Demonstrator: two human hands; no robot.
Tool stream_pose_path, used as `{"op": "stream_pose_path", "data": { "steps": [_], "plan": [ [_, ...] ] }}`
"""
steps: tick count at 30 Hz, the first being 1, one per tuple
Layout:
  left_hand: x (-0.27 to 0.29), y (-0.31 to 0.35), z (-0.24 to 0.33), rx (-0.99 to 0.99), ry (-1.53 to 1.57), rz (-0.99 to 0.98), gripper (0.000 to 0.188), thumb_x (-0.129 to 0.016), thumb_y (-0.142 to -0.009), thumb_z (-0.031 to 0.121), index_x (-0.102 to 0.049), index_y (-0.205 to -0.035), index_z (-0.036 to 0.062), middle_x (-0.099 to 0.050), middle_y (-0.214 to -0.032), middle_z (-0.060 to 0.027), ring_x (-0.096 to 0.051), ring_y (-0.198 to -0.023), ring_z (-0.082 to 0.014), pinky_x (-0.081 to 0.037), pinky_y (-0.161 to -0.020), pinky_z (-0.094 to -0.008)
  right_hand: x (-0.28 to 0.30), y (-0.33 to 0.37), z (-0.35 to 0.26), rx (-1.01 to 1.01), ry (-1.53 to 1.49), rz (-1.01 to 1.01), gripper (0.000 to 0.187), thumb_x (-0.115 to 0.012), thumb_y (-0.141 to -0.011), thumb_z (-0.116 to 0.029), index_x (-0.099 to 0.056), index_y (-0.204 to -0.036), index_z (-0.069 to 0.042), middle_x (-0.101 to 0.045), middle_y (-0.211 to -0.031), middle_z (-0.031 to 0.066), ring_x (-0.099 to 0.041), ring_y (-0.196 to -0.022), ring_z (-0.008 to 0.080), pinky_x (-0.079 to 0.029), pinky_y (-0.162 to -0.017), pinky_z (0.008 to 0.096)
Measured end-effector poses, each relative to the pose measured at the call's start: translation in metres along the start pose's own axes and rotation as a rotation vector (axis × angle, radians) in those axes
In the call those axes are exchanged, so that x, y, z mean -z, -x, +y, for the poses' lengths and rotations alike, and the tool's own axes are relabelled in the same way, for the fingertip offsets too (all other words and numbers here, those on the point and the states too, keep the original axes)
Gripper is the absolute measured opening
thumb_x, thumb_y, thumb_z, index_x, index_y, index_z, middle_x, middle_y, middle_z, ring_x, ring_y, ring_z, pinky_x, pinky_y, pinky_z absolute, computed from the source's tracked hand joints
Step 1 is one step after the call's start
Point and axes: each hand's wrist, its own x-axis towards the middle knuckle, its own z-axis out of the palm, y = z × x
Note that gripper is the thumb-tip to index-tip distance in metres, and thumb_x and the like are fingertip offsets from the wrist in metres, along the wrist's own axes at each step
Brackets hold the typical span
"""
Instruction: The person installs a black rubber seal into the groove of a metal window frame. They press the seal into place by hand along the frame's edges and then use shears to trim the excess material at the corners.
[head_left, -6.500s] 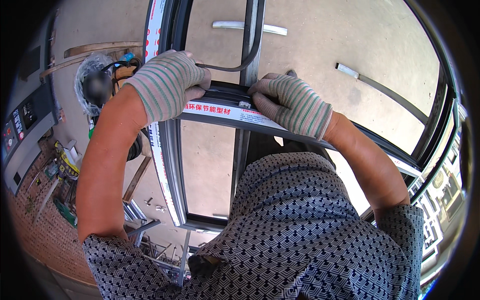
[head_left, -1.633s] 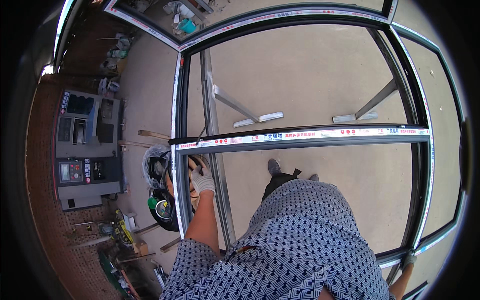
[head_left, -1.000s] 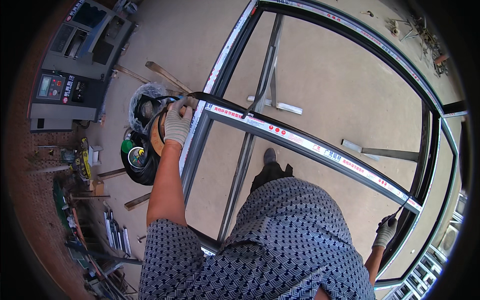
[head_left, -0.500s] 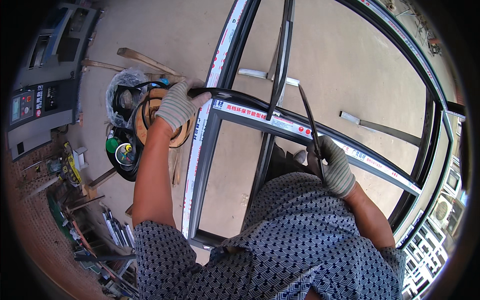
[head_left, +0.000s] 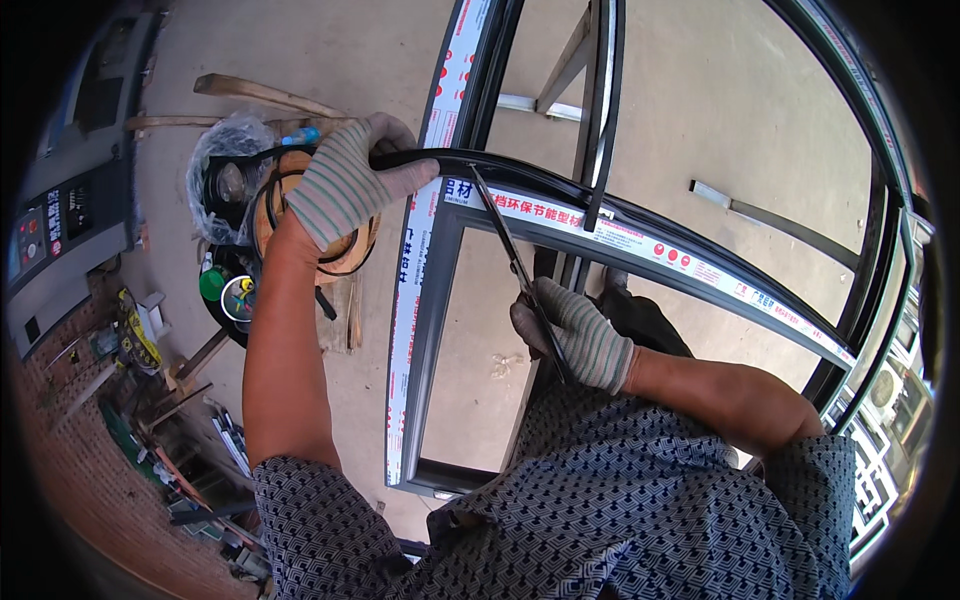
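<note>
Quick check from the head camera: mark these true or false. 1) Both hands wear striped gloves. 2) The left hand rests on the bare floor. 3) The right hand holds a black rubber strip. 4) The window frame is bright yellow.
1) True: left hand and right hand both wear striped gloves.
2) False: it presses the black rubber strip at the corner of the window frame.
3) True: the strip runs through its grip.
4) False: the frame is dark, with white protective film.
</note>
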Motion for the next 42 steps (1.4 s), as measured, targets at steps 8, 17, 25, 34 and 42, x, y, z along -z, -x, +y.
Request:
{"op": "stream_pose_path", "data": {
  "steps": [8, 17, 25, 34, 42],
  "plan": [
    [-0.003, -0.011, -0.002, -0.041, 0.073, -0.083, 0.035, -0.087, -0.088, 0.027, -0.069, -0.105, 0.0022, -0.068, -0.09, -0.0022, -0.061, -0.085, -0.0114, -0.053, -0.08, -0.0292, -0.003, -0.022, 0.042, -0.339, -0.941, -0.005, 0.026, -0.063, -0.108, -0.02, -0.059, -0.114, 0.005, -0.058, -0.105, 0.0134, -0.063, -0.1, 0.021, -0.065, -0.083, 0.031],
    [-0.01, -0.013, -0.01, -0.025, 0.27, -0.132, 0.035, -0.085, -0.091, 0.025, -0.067, -0.11, 0.001, -0.066, -0.091, -0.0003, -0.06, -0.081, -0.0082, -0.051, -0.071, -0.0237, -0.032, -0.038, 0.041, -0.391, -0.856, 0.074, 0.036, -0.052, -0.112, -0.037, -0.061, -0.111, -0.003, -0.063, -0.096, 0.0086, -0.065, -0.083, 0.0172, -0.063, -0.075, 0.0294],
    [-0.016, -0.017, -0.013, -0.037, 0.344, -0.13, 0.032, -0.084, -0.093, 0.024, -0.067, -0.109, 0.0012, -0.066, -0.089, 0.0, -0.059, -0.078, -0.0068, -0.05, -0.069, -0.0214, -0.052, -0.055, 0.026, -0.33, -1.035, 0.082, 0.034, -0.057, -0.11, -0.032, -0.061, -0.108, 0.002, -0.061, -0.104, 0.014, -0.07, -0.09, 0.0227, -0.069, -0.073, 0.0282],
    [-0.021, -0.014, -0.004, -0.035, 0.334, -0.111, 0.025, -0.083, -0.092, 0.022, -0.07, -0.103, 0.0032, -0.066, -0.084, 0.0009, -0.06, -0.076, -0.0066, -0.049, -0.068, -0.0222, -0.066, -0.05, 0.019, -0.112, -0.613, 0.105, 0.029, -0.051, -0.113, -0.028, -0.056, -0.112, 0.001, -0.058, -0.104, 0.0139, -0.067, -0.093, 0.0216, -0.068, -0.077, 0.0287],
    [-0.031, -0.016, 0.003, -0.027, 0.339, -0.114, 0.02, -0.081, -0.094, 0.021, -0.07, -0.1, 0.0043, -0.066, -0.085, 0.0015, -0.059, -0.078, -0.0064, -0.048, -0.071, -0.023, -0.073, -0.045, 0.0, -0.396, -1.308, 0.139, 0.026, -0.052, -0.112, -0.025, -0.054, -0.111, 0.002, -0.056, -0.105, 0.0141, -0.065, -0.094, 0.0221, -0.066, -0.077, 0.0283]
  ]
}}
